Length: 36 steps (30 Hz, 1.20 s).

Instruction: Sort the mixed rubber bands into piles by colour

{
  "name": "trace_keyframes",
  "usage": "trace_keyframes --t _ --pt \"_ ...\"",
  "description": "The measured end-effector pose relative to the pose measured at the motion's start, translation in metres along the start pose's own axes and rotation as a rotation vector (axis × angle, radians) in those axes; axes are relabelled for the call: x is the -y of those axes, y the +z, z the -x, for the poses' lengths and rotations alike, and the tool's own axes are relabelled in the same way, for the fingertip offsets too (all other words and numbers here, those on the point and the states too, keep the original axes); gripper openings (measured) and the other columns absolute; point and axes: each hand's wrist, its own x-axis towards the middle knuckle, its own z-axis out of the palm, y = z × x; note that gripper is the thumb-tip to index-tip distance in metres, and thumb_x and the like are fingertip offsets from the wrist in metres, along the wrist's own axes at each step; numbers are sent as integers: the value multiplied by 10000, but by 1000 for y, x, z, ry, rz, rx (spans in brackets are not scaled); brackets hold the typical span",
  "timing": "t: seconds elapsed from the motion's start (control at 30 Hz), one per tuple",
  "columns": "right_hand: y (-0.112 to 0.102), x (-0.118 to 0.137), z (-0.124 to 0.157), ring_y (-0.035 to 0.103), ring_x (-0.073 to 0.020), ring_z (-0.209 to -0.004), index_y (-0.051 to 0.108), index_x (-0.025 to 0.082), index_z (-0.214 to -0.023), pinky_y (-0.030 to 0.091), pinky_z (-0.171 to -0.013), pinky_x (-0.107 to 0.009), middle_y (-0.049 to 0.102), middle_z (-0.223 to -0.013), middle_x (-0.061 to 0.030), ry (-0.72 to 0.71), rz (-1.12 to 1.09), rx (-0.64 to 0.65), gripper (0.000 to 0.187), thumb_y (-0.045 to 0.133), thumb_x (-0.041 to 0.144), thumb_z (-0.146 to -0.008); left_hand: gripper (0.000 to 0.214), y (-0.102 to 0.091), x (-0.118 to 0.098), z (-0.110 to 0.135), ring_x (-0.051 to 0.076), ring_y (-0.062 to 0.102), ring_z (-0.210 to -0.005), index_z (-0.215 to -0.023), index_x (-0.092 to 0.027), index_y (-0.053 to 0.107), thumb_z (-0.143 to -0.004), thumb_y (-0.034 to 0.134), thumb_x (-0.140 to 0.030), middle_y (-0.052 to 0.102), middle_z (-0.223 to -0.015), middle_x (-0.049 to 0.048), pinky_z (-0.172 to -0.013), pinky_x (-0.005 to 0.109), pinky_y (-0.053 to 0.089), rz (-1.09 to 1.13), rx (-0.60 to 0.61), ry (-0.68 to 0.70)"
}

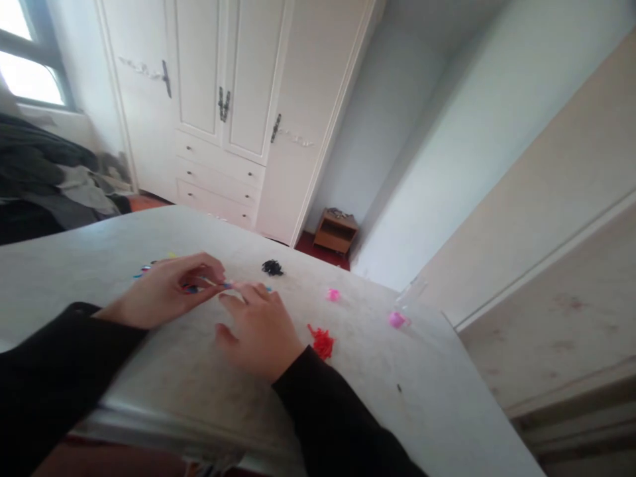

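Observation:
My left hand (171,289) rests on the white table (199,371) with its fingers curled in a pinch around a thin stick (218,283) carrying small coloured beads. My right hand (258,328) lies just to the right of it, fingers bent, fingertips touching the far end of the same stick. A few loose coloured beads (146,268) lie behind my left hand. Both arms wear black sleeves.
On the table lie a black bead pile (272,267), a red pile (322,342), a small pink pile (333,295) and a clear bag with pink beads (400,317). A white wardrobe (233,112), a small wooden stool (336,230) and heaped clothes (54,179) stand beyond.

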Motion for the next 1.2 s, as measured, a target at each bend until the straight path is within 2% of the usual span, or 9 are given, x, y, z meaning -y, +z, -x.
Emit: trace_keyframes --t 0.13,0.3,0.47,0.63,0.77,0.93,1.2 --pt "-1 3 -2 460 -248 -1351 549 196 -1361 409 -1093 -446 540 -1510 -77 -4 -7 1 414 544 356 -979 203 3 7 -2 152 703 -657 -852 -247 676 -749 747 -406 746 -832 -37 -553 195 566 -17 -21 -14" --pt "-2 3 -3 470 -249 -1339 521 209 -1401 411 -1089 -441 570 -1483 -62 23 -43 0 457 565 336 -964 182 2 -3 -3 153 717 -712 -844 -223 660 -758 707 -378 757 -839 -10 -587 181 552 26 21 -71" --pt "1 2 -3 519 -256 -1281 520 198 -1420 433 -1053 -448 625 -1412 -68 32 -90 -39 503 604 317 -939 149 0 -13 -2 143 704 -692 -846 -198 651 -791 682 -333 737 -828 14 -588 198 552 -10 25 -22" --pt "1 -7 -3 563 -255 -1233 637 177 -1302 439 -1039 -437 686 -1323 -77 74 -202 -118 385 604 256 -927 170 1 -17 1 153 712 -727 -858 -179 636 -814 710 -324 713 -839 33 -639 231 579 -30 17 13" --pt "-3 -25 -1 597 -254 -1188 716 171 -1155 449 -1028 -428 736 -1216 -77 198 -254 -219 273 583 238 -926 186 2 -18 2 166 735 -782 -880 -168 614 -821 723 -306 716 -865 43 -640 225 576 17 24 -9" --pt "-5 -40 2 611 -262 -1172 746 183 -1082 452 -1046 -432 755 -1173 -80 259 -221 -150 243 595 223 -895 181 3 -17 2 171 745 -809 -908 -166 605 -821 733 -262 734 -872 53 -667 236 590 57 8 3" --pt "1 -40 5 601 -285 -1180 759 183 -988 459 -1029 -466 762 -1140 -90 295 -135 -63 203 595 249 -889 200 4 -11 3 179 768 -811 -942 -168 582 -805 727 -187 752 -884 56 -696 241 598 121 27 28"
